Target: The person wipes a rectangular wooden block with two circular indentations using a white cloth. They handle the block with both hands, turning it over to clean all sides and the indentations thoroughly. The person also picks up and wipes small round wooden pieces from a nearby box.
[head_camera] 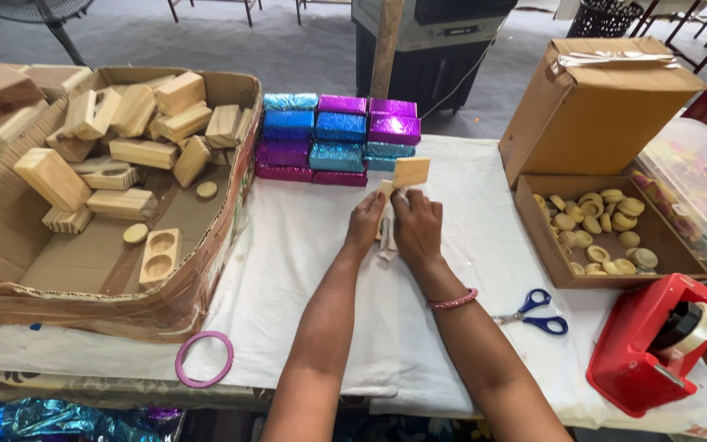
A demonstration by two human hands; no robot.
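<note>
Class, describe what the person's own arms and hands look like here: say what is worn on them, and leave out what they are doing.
Both forearms are bare, with no sleeves in view. The right hand has a pink beaded bracelet at the wrist. The left hand wears nothing visible.

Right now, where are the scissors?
In the head view, the blue-handled scissors lie on the white cloth, right of the right forearm, between the red tape dispenser and the open box of wooden discs.
</note>
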